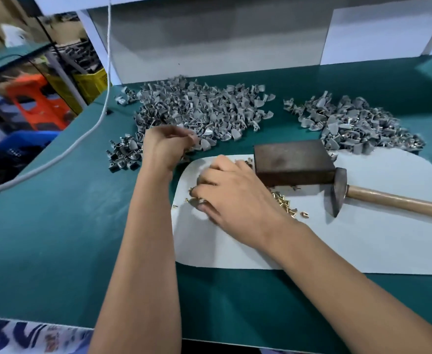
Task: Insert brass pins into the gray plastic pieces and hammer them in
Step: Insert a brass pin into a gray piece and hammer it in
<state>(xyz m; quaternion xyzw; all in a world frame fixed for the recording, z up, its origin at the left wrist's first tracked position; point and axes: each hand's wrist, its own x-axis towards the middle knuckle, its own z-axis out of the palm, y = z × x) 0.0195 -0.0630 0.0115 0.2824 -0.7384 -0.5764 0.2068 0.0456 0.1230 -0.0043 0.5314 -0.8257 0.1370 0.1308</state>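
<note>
A large heap of gray plastic pieces (pixel 199 108) lies at the back middle of the green table, with a second heap (pixel 350 123) to the right. My left hand (pixel 166 146) is at the near edge of the large heap, fingers curled among the pieces; motion blur hides what it holds. Resting on the white mat (pixel 337 246), my right hand (pixel 232 192) has its fingertips down on scattered brass pins (pixel 283 203) and on a gray piece that is partly hidden. A hammer (pixel 363 192) with a wooden handle lies on the mat beside a dark metal block (pixel 291 162).
A small group of darker pieces (pixel 123 154) sits left of my left hand. A white cord (pixel 64 149) crosses the table's left side. A white panel (pixel 209 42) stands behind the heaps. Crates and an orange stool (pixel 36 98) stand beyond the left edge.
</note>
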